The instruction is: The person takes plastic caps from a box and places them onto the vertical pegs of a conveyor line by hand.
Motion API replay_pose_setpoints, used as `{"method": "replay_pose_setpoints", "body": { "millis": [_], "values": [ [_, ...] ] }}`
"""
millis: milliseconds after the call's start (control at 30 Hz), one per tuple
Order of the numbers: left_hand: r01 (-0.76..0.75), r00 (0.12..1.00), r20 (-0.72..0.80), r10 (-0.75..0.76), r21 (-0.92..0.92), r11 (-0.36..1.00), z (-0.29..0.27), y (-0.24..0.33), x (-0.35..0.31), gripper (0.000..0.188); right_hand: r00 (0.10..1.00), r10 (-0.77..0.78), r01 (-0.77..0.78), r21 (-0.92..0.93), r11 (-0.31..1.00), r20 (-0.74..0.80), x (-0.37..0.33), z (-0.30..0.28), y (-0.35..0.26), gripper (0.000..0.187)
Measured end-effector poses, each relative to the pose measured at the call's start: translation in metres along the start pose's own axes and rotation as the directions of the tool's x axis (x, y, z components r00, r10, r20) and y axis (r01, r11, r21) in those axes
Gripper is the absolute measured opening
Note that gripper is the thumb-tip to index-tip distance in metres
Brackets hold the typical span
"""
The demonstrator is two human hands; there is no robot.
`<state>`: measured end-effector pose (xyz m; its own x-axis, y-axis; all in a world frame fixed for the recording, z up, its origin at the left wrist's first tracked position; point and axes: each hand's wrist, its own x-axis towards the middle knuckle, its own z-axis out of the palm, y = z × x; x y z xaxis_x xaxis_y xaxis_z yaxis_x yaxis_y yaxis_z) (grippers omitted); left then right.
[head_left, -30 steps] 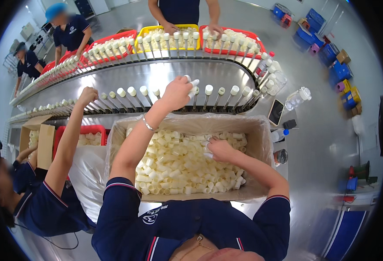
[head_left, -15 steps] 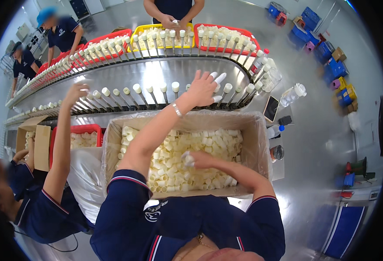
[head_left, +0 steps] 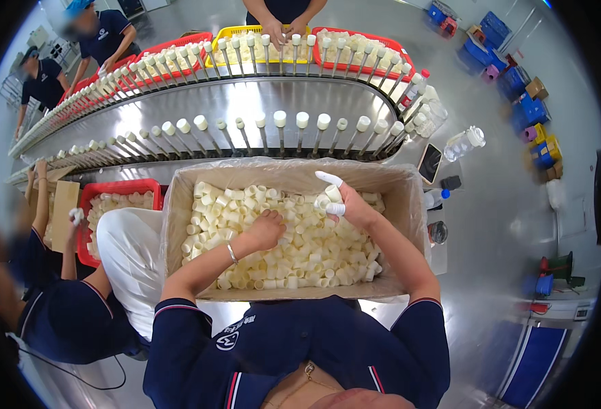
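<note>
A glossy grey floor (head_left: 498, 204) (light streaking it) meets pale walls (head_left: 580, 150).

Nothing cleanly legible. Wearer's navy polo shirt (head_left: 300, 335): white round emblem (head_left: 227, 339) on the chest, row of small white characters (head_left: 239, 326) next to it, skewed by the lens. Blue-capped co-worker's polo (head_left: 115, 30), upper left: small white emblem (head_left: 103, 32), detail lost. Red-capped bottle (head_left: 414, 90): reddish label (head_left: 407, 101), print too small to read.
</note>
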<state>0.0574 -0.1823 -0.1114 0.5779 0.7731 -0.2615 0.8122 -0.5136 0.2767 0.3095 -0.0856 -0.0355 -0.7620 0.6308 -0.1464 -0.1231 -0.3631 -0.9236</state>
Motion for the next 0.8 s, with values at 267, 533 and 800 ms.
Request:
{"method": "replay_pose_setpoints", "body": {
  "millis": [267, 533, 800],
  "values": [
    [-0.115, 0.993, -0.008, 0.116, 0.105, 0.988, 0.012, 0.005, 0.003, 0.022, 0.993, 0.028, -0.043, -0.130, 0.991, -0.112, 0.022, 0.013, -0.025, 0.032],
    [-0.148, 0.948, -0.319, 0.005, -0.427, 0.892, -0.034, 0.000, -0.003, 0.031, 0.821, -0.558, 0.153, -0.988, 0.009, 0.122, 0.105, 0.019, -0.099, 0.025],
    [-0.394, 0.669, -0.582, -0.463, -0.805, 0.443, -0.116, -0.032, -0.003, 0.037, 0.910, -0.329, 0.052, -0.859, -0.510, 0.251, 0.178, 0.006, -0.089, 0.012]
  ]
}}
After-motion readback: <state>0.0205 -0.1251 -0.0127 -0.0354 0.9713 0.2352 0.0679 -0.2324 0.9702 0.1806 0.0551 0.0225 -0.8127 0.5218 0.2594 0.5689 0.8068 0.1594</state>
